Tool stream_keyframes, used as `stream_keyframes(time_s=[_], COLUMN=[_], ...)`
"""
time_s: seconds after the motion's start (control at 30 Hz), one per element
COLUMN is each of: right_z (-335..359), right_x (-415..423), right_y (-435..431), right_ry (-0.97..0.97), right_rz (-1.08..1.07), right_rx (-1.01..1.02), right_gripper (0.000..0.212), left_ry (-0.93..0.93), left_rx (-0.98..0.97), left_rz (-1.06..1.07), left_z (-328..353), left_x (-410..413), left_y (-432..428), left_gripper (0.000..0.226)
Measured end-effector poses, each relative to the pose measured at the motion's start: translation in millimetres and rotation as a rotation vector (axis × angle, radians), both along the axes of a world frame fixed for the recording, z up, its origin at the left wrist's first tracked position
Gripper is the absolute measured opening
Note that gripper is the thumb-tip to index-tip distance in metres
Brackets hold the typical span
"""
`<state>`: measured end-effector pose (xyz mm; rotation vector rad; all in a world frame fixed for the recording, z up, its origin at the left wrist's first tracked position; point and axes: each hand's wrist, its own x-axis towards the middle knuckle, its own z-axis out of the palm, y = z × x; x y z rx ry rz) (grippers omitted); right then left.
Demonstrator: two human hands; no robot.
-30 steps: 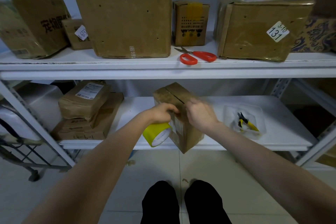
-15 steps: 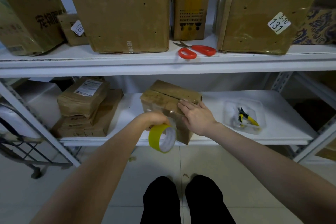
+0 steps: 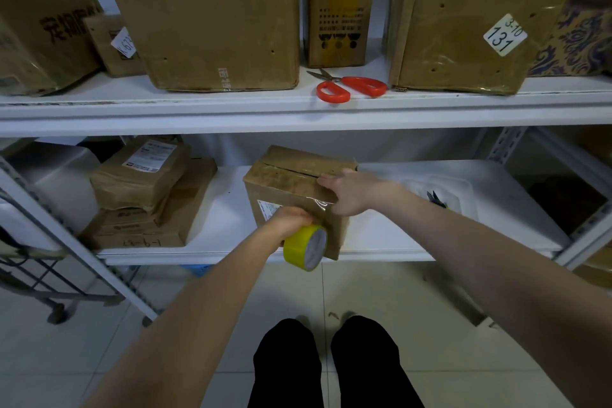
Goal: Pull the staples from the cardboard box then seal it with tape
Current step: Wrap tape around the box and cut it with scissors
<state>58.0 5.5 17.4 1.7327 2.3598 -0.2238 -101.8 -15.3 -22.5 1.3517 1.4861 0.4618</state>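
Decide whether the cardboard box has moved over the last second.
Yes. The cardboard box was tipped up on a corner; now it lies more level on the lower shelf, its left end nearer the parcel stack.

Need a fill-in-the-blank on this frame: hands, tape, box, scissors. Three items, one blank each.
1. The tape roll gripped by the left hand is ____ on its outside.
2. The right hand lays its fingers on the ____ face of the cardboard box.
3. The scissors lie on the ____ shelf.

Missing words: yellow; top; upper.
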Motion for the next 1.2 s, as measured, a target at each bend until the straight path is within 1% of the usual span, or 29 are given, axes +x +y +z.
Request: stream_keyframes(time_s=[0.03,0.07,0.1,0.13,0.2,0.3,0.43,0.53,0.63,0.7,0.77,0.8,0.83,0.9,0.93,1.0,1.03,1.07,1.1,1.13,1.2], right_z=[4,5,5,1,-7,-18,-26,-27,-27,-29,-27,-25,-19,-3,7,30,44,59,76,92,118], right_x=[0,-3,-7,-12,-20,-23,-22,-22,-21,-20,-22,-23,-24,-25,-26,-28,-27,-25,-21,-18,-12], right_y=[2,3,1,-2,-11,-16,-13,-14,-14,-14,-16,-17,-18,-24,-30,-42,-47,-48,-48,-46,-37], right_ry=[0.074,0.134,0.170,0.176,0.099,0.004,-0.060,-0.097,-0.079,-0.068,-0.060,-0.063,-0.066,-0.056,0.009,0.223,0.310,0.355,0.362,0.358,0.313], right_rz=[-0.037,-0.068,-0.095,-0.105,-0.083,-0.030,0.041,0.080,0.083,0.063,0.041,0.029,0.023,0.023,0.055,0.176,0.225,0.239,0.211,0.138,-0.076], right_rx=[-0.010,0.035,0.121,0.217,0.352,0.467,0.526,0.540,0.524,0.513,0.496,0.462,0.430,0.435,0.516,0.814,0.974,1.093,1.150,1.172,1.106], right_gripper=[0.057,0.047,0.041,0.039,0.042,0.041,0.043,0.041,0.041,0.042,0.042,0.040,0.038,0.031,0.029,0.030,0.028,0.023,0.018,0.014,0.017], left_ry=[-0.015,-0.028,-0.030,-0.026,-0.018,0.046,0.142,0.187,0.255,0.264,0.248,0.214,0.165,0.057,0.030,0.070,0.093,0.095,0.088,0.093,0.112], left_rx=[-0.001,0.004,0.004,0.001,-0.011,-0.001,0.008,-0.091,-0.205,-0.242,-0.263,-0.260,-0.218,-0.093,-0.029,0.062,0.094,0.098,0.092,0.086,0.089], left_rz=[0.014,0.026,0.033,0.041,0.054,0.024,0.011,0.041,0.067,0.023,-0.027,-0.052,-0.061,0.024,0.070,0.109,0.121,0.132,0.139,0.140,0.123], left_z=[0,0,0,-2,-4,0,3,0,-2,-3,1,1,3,4,1,-3,-6,-8,-11,-15,-10], left_x=[0,1,1,1,1,3,8,11,5,-2,-7,-5,-3,5,8,10,11,9,9,9,9], left_y=[-1,-2,-2,-1,0,1,4,7,1,-5,-12,-15,-19,-20,-16,-9,-6,-2,1,5,1], left_gripper=[0.026,0.027,0.027,0.028,0.028,0.029,0.035,0.031,0.046,0.057,0.059,0.056,0.048,0.026,0.020,0.021,0.021,0.019,0.015,0.010,0.009])
